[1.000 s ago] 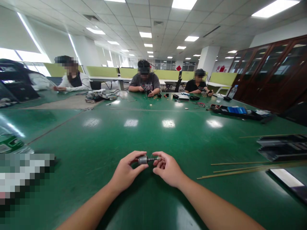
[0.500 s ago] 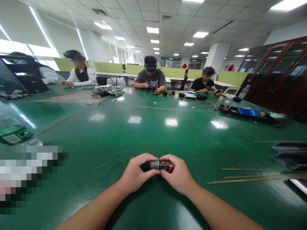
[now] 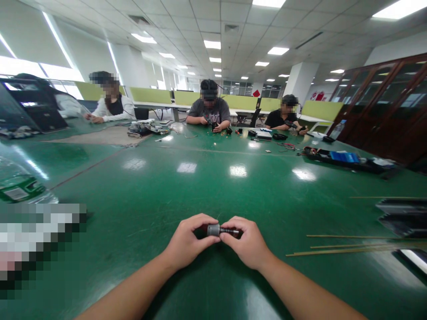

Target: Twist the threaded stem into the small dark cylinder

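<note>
A small metal part [image 3: 213, 230], with a grey cylinder at its left end and a thin dark shaft pointing right, is held over the green table [image 3: 187, 191]. My left hand [image 3: 189, 240] grips the cylinder between thumb and fingers. My right hand [image 3: 246, 242] pinches the part where the shaft meets the cylinder, its fingertips close to those of my left hand. The shaft's tip shows between the thumb and fingers of my right hand. Some of the curled fingers are hidden behind the part.
Thin brass-coloured rods [image 3: 347, 250] and dark metal profiles [image 3: 403, 218] lie at the right. A clear bottle [image 3: 23, 186] and a pixelated object [image 3: 36, 231] are at the left. A black tray [image 3: 347, 159] lies farther back at the right. Several people sit across the table.
My right thumb and fingertip have shifted slightly left along the part, and more of the shaft shows. The part sits slightly farther left.
</note>
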Tool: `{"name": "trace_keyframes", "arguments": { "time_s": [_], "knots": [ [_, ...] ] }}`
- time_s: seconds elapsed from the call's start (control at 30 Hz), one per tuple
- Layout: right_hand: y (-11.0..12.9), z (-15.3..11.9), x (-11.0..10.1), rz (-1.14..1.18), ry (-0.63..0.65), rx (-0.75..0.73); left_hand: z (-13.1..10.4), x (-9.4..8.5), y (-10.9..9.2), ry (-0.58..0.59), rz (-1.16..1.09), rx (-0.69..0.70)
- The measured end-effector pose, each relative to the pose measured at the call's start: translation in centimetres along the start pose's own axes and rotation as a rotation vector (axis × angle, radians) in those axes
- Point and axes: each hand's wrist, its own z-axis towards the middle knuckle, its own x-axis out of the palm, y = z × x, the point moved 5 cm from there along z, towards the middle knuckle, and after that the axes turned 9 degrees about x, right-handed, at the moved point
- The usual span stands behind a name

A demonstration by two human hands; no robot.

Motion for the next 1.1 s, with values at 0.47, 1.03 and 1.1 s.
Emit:
{"name": "trace_keyframes", "arguments": {
  "time_s": [0.47,1.03,1.1],
  "knots": [
    [0.35,-0.12,-0.2,-0.027,0.01,-0.017,0.06,-0.04,-0.28,-0.006,0.004,0.014],
    [0.47,-0.15,-0.32,-0.029,0.017,-0.023,0.11,-0.06,-0.32,0.0,0.009,-0.005],
    [0.51,-0.2,-0.32,-0.033,0.016,-0.023,0.14,-0.1,-0.4,0.0,0.01,-0.004]
  ]
}}
